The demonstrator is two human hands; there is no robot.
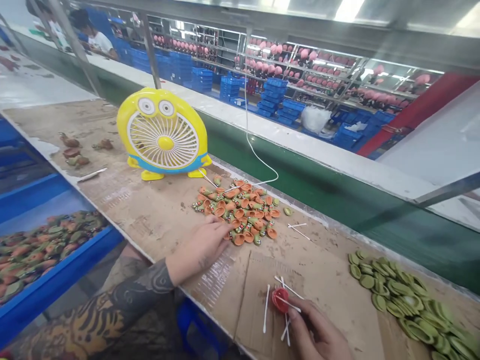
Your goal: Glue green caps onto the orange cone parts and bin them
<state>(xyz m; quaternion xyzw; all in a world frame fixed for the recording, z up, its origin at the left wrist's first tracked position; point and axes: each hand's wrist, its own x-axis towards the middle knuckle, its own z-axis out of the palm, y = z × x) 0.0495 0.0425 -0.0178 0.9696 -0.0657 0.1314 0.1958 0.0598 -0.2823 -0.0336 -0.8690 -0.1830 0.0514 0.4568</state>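
- In the right hand (322, 332), a cotton swab (291, 304) is pinched between thumb and fingers; its long axis is aimed forward and left from the fingertips, across a small red cap (277, 305).
- Around the cap, just ahead and left of the right hand, loose swabs (266, 309) are scattered on the cardboard-covered surface (330, 280).
- The left hand (200, 245) is laid palm down, fingers stretched forward and right, against the near edge of a pile of small orange-and-green figures (243, 207); whether a figure is gripped cannot be told.
- The pile is thus touched by the left hand, while from the right hand it is set apart, forward and left; the left is clearly the nearer.
- To the right of the right hand, green oval pieces (401, 295) are heaped.
- To the left of the left hand, more pieces are held in a blue bin (56, 285).
- Beyond the left hand, a yellow fan (165, 144) is stood upright beside the pile.
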